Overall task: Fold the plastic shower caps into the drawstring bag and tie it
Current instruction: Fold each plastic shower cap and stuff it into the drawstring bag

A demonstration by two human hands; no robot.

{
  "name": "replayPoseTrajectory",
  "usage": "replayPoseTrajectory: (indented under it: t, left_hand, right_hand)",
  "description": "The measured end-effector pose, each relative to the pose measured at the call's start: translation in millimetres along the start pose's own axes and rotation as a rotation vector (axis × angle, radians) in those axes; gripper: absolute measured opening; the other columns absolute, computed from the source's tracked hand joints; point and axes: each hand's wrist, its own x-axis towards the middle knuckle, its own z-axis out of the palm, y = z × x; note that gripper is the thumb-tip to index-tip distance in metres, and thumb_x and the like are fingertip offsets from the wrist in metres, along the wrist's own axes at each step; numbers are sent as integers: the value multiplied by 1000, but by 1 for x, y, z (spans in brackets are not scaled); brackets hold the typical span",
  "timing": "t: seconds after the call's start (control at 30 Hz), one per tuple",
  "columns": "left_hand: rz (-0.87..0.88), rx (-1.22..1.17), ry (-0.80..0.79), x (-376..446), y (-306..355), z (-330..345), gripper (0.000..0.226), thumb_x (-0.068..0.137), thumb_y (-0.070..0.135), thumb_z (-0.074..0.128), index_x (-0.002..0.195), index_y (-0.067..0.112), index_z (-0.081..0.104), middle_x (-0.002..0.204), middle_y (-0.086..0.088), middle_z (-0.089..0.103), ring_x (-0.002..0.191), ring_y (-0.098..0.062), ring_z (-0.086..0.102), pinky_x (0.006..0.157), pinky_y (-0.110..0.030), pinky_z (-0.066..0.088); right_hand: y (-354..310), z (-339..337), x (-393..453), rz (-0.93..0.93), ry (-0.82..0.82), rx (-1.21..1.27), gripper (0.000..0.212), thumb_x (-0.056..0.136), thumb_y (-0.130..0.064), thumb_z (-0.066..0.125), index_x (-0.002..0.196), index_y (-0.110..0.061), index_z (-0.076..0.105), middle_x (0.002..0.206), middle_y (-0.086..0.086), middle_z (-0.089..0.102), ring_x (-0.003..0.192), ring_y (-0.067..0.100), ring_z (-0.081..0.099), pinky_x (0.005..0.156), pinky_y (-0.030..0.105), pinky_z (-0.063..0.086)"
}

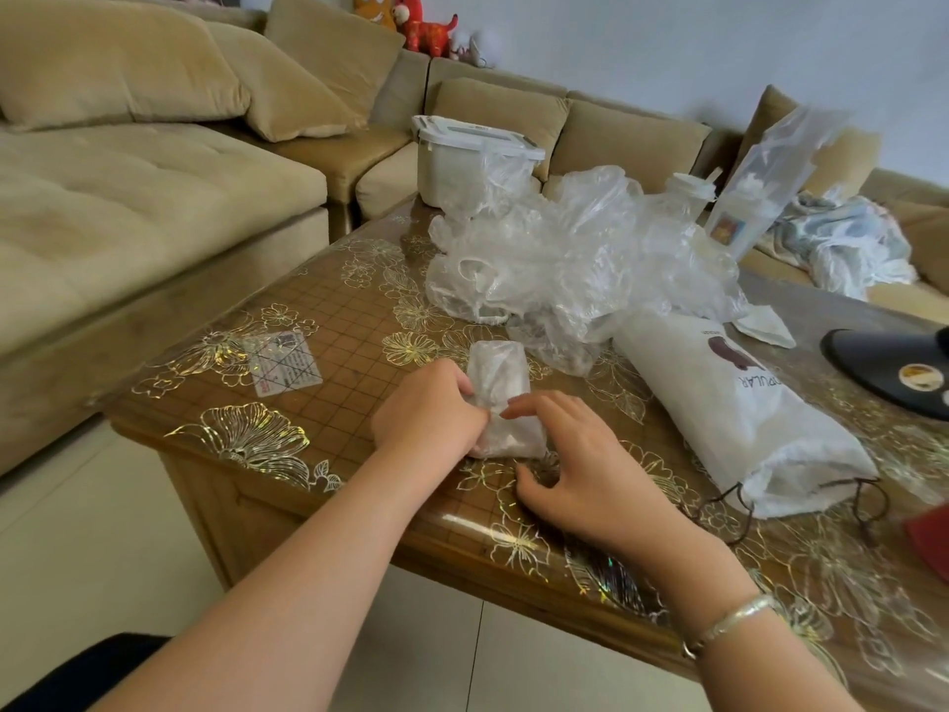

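Both hands work at a folded shower cap [500, 398] lying near the table's [287, 362] front edge. Left hand [429, 411] pinches its left side; right hand [580, 467] has relaxed fingers, fingertips touching the cap. Loose caps [565, 254] are piled farther back. To the right lies the white drawstring bag [729, 408].
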Motion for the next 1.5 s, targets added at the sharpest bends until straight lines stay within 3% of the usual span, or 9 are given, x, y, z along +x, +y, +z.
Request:
replayPoseTrajectory:
  t: [0.13, 0.23, 0.4, 0.6, 0.87, 0.97, 1.13, 1.27, 1.5]
  left_hand:
    - [-6, -141, -33, -4, 4, -6, 10, 89, 22, 68, 87, 24, 59, 78, 11, 55, 65, -6, 55, 57, -21, 47]
    - [-5, -180, -82, -8, 3, -8, 30, 89, 15, 69, 66, 22, 51, 67, 7, 51, 54, -6, 48, 49, -18, 40]
    - [151, -183, 14, -11, 2, -13, 20, 87, 28, 71, 102, 21, 59, 102, 7, 60, 79, -1, 53, 61, -18, 38]
    - [200, -260, -282, -23, 7, -16, 40, 75, 46, 80, 103, 22, 65, 105, 6, 65, 96, -9, 61, 78, -23, 48]
    - [38, -154, -79, -7, 5, -4, 8, 93, 19, 59, 87, 14, 58, 78, 3, 57, 62, -10, 51, 53, -23, 38]
    - [173, 55, 110, -8, 2, 3, 27, 95, 24, 58, 120, 19, 53, 114, 4, 60, 100, -17, 58, 83, -31, 50]
    - [428, 323, 81, -11, 6, 11, 48, 106, 37, 27, 153, 27, 27, 161, 10, 22, 148, -20, 13, 119, -41, 17]
    - [351, 493, -123, -7, -4, 21, 56, 105, 46, 12, 157, 26, 9, 165, 9, 3, 151, -25, -13, 122, -48, 1]
    - [301, 464, -173, -5, -7, 20, 56, 105, 45, 11, 158, 27, 5, 165, 9, -3, 150, -25, -18, 121, -50, -3]
  right_hand:
    - [-2, 1, 1, 4, 55, -45, 38, 83, -16, 60, 121, -20, 58, 117, -8, 58, 113, 10, 50, 102, 31, 41]
    - [-5, 0, 0, 14, 74, 28, 26, 85, -12, 58, 109, -20, 65, 105, -10, 63, 102, 9, 52, 94, 29, 43]
    - [-6, -6, -4, 134, 80, 166, 13, 90, -13, 56, 91, -14, 68, 98, -7, 61, 98, 10, 50, 84, 17, 38]
    - [-2, -12, -4, 296, 95, 407, 12, 86, -9, 57, 87, -19, 64, 81, 6, 67, 65, 17, 55, 62, 35, 45]
    - [3, -3, 11, 482, 256, 632, 12, 95, -15, 60, 104, -21, 55, 66, -1, 57, 50, 2, 47, 45, 11, 38]
    - [1, 5, 18, 497, 274, 562, 9, 95, -18, 59, 101, -24, 54, 72, 1, 62, 55, 6, 55, 47, 13, 43]
    - [3, 13, 26, 470, 260, 301, 4, 92, -27, 61, 91, -23, 59, 78, -5, 63, 69, 10, 57, 67, 30, 50]
    - [6, 18, 27, 488, 234, 109, 14, 87, -32, 63, 95, -21, 62, 104, -2, 55, 101, 20, 50, 93, 40, 44]
    - [4, 13, 28, 556, 136, 147, 10, 89, -36, 63, 90, -27, 60, 107, -4, 48, 109, 20, 42, 95, 35, 36]
